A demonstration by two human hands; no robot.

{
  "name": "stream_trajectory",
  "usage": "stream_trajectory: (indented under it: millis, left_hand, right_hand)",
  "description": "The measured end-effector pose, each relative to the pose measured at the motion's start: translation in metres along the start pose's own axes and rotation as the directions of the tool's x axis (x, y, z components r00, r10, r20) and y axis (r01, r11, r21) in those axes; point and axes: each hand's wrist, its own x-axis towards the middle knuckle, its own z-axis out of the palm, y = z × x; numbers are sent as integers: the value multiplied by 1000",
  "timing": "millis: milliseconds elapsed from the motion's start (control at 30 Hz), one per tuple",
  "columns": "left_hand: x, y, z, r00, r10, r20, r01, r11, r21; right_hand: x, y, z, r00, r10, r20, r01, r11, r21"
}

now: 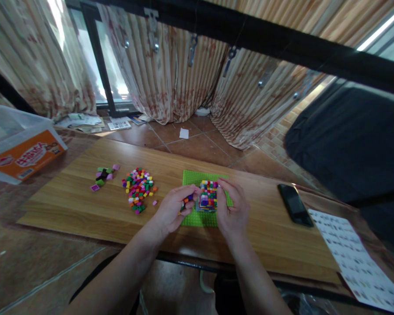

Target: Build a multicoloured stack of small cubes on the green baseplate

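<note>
A block of small multicoloured toy bricks [209,195] stands on a green studded baseplate [191,177] in front of me. My left hand [177,205] is at the block's left side, with several small loose bricks [187,199] held in its curled fingers. Its thumb and index fingertip meet close to the block; whatever is between them is too small to make out. My right hand [232,208] rests against the block's right side, fingers bent around the far right corner and thumb along the near part. That hand covers part of the baseplate's right side.
Left of the baseplate lies a pile of small coloured bricks [139,188], with larger pink, green and black bricks [103,175] farther left. A clear plastic box [26,151] stands at the far left. A phone [294,204] and a printed sheet [351,253] lie at the right.
</note>
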Motion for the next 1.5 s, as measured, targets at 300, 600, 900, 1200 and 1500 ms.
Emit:
stream_trajectory:
  millis: [300, 600, 900, 1200, 1500]
  left_hand:
    - [-3, -3, 5, 995, -24, 98, 22, 999, 23]
    - [-5, -3, 5, 990, -26, 137, 17, 998, 69]
    - [-2, -3, 2, 997, -3, 79, -2, 998, 67]
    - [-2, -2, 4, 999, -18, 36, 16, 998, 54]
    - [-1, -2, 3, 1000, -12, 23, 10, 997, 75]
  right_hand:
    - [-5, -14, 2, 962, -86, 259, 41, 984, 173]
    - [-4, -17, 5, 975, -15, 223, -45, 965, 259]
    - [-1, -5, 2, 977, 209, 27, -208, 936, 284]
    - [0, 4, 4, 942, 336, 3, -314, 879, 359]
    - [3, 2, 4, 940, 341, 18, -320, 862, 392]
